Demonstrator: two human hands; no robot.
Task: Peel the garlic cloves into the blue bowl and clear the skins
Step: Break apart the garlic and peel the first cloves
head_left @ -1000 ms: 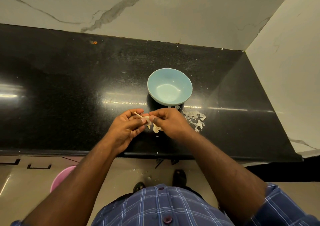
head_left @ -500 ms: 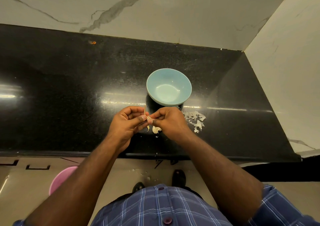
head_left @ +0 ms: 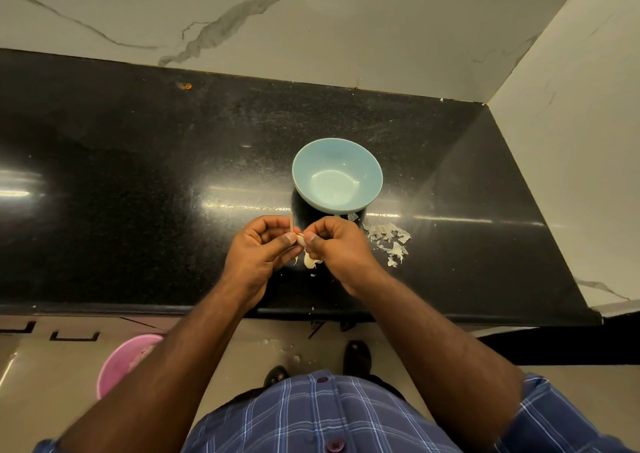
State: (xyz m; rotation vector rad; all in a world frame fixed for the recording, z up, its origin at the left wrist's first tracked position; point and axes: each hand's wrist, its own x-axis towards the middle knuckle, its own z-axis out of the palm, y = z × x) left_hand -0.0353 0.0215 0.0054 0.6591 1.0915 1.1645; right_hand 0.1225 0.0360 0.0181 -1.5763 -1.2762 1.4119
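- The left hand (head_left: 260, 248), just left of the frame's centre, has its fingers curled in, and its thumb presses against a garlic clove (head_left: 301, 240) that sits between the two hands.
- A thin pale stem (head_left: 291, 222) stands up from the left hand's fingers, pointing toward the top of the frame.
- The right hand (head_left: 341, 244), just right of centre, also has its fingers curled, and its thumb and fingertips pinch the same clove from the other side.
- A loose strip of garlic skin (head_left: 310, 262) hangs below the clove, between the two thumbs.
- The blue bowl (head_left: 337, 178) stands upright on the black counter (head_left: 138, 175), just above the hands in the frame and slightly to the right; nothing can be made out inside it.
- A scatter of peeled skins (head_left: 389, 241) lies on the counter just right of the right hand and below the bowl's right side.
- A marble wall (head_left: 311, 19) fills the top of the frame and turns a corner at the upper right.
- At the lower left, below the counter's edge, part of a pink tub (head_left: 121, 362) shows on the floor.
- Along the bottom edge is a blue plaid shirt (head_left: 311, 418), with a few small white scraps (head_left: 277, 343) on the floor just above it.
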